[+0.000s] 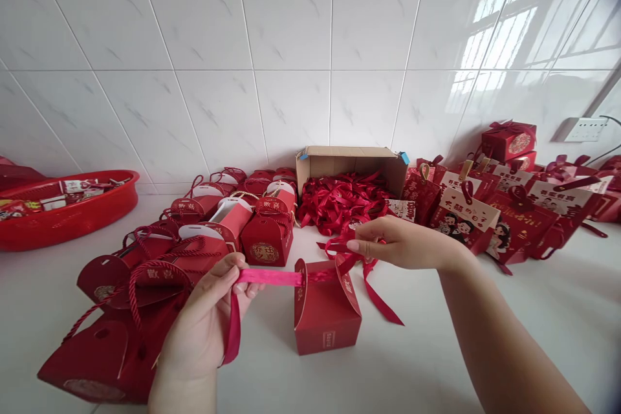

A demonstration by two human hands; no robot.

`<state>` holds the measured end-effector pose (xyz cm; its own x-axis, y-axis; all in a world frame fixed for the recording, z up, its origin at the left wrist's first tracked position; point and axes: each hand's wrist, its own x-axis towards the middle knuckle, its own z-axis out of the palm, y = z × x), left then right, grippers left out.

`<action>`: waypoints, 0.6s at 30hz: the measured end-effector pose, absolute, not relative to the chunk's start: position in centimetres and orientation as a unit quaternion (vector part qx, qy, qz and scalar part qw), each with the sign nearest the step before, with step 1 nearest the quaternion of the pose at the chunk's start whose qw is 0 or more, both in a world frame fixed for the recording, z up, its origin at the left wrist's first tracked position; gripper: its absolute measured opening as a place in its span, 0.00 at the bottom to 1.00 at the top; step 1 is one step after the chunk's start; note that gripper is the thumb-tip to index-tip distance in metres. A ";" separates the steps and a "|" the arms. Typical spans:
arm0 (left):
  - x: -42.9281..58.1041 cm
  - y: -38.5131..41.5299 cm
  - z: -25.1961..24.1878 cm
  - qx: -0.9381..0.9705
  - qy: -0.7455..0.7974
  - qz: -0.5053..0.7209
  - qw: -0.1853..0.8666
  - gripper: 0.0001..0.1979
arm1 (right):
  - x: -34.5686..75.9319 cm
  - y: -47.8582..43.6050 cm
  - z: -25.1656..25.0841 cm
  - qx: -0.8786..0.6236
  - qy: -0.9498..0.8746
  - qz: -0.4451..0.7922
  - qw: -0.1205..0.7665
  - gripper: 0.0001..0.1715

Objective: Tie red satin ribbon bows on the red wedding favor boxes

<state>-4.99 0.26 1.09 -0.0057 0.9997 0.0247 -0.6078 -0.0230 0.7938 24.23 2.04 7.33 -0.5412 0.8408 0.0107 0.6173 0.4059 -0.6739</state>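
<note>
A small red gift box [327, 317] stands upright on the white surface between my hands, its two side flaps raised. A red ribbon [272, 277] runs through the slots in the flaps. My left hand [208, 310] is closed on the ribbon's left end, pulled level, with a tail hanging below the fingers. On the other side, my right hand [388, 242] pinches the ribbon close to the right flap. Another length of ribbon trails on the surface beneath the right hand.
An open cardboard box [352, 152] spills red ribbons by the tiled wall. Several red boxes with cord handles [266, 239] crowd the left. A red basin [72, 223] holds wrapped sweets. Decorated gift bags [463, 220] stand at right, near a wall socket [582, 129].
</note>
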 end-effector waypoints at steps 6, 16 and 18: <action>-5.2 0.6 0.5 0.263 0.303 0.684 0.609 0.16 | 24.6 1.7 8.1 -0.372 -0.801 0.415 0.219 0.23; -4.4 0.4 1.2 0.263 0.274 0.698 0.608 0.15 | 24.7 1.7 8.2 -0.280 -0.730 0.520 0.343 0.16; -4.4 0.4 1.2 0.264 0.265 0.694 0.615 0.15 | 24.9 1.7 8.1 -0.271 -0.716 0.536 0.357 0.15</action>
